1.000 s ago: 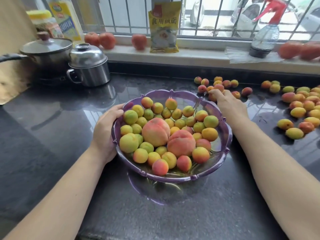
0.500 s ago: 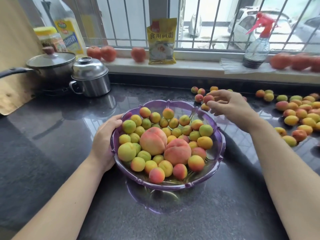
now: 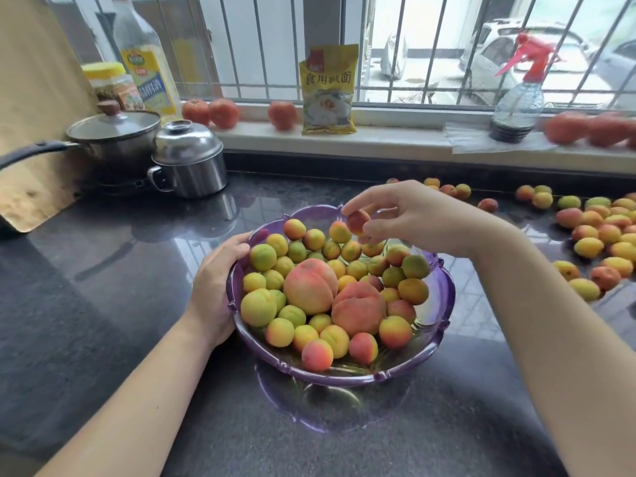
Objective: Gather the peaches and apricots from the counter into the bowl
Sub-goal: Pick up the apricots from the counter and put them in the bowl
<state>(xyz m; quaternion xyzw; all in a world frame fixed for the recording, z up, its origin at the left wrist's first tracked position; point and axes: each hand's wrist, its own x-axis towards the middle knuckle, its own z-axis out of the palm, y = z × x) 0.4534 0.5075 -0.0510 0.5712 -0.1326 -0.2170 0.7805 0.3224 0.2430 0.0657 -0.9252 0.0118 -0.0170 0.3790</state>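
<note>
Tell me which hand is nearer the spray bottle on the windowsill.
Right. The right hand, pinching an apricot over the bowl, sits below-left of the spray bottle; the left hand grips the bowl's far-left rim.

Daylight pours in through the barred window ahead of me and the scene is bright. The dark counter mirrors the window bars in pale streaks of glare left of the bowl, and the bowl's purple reflection sits below it. The tomatoes at the right edge smear with blur. Straight lines bow towards the edges from the wide lens.
</note>
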